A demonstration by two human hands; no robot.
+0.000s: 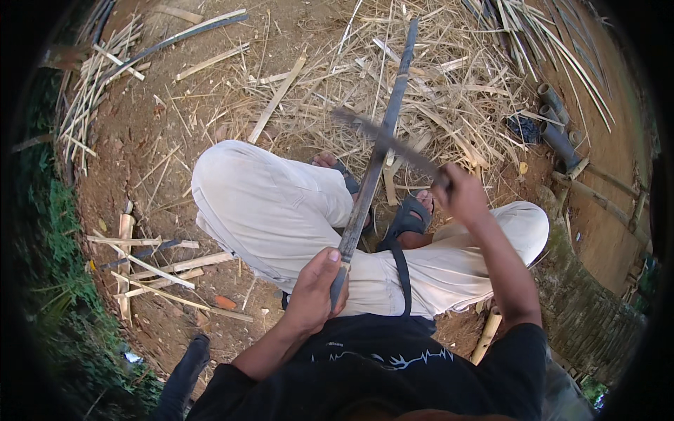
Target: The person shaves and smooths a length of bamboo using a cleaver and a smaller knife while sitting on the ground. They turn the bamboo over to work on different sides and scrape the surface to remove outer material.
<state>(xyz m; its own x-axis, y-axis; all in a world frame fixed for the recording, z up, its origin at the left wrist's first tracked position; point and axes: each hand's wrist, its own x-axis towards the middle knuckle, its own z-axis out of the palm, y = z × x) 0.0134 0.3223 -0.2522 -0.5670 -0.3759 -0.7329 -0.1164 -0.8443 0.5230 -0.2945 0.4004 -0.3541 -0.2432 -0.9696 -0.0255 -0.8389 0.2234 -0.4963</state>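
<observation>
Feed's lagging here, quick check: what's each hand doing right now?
Left hand: closed around the near end of the long bamboo strip.
Right hand: closed on the handle of a blurred blade crossing the strip.

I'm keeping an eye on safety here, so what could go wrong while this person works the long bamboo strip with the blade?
1. The blade, blurred with motion in the right hand, crosses the bamboo strip above the sandalled feet; a slip might cut them.
2. The left hand grips the strip's near end in line with the blade, so a stroke running down it could reach the fingers.
3. The strip rests over the knees, so it may shift.
</observation>
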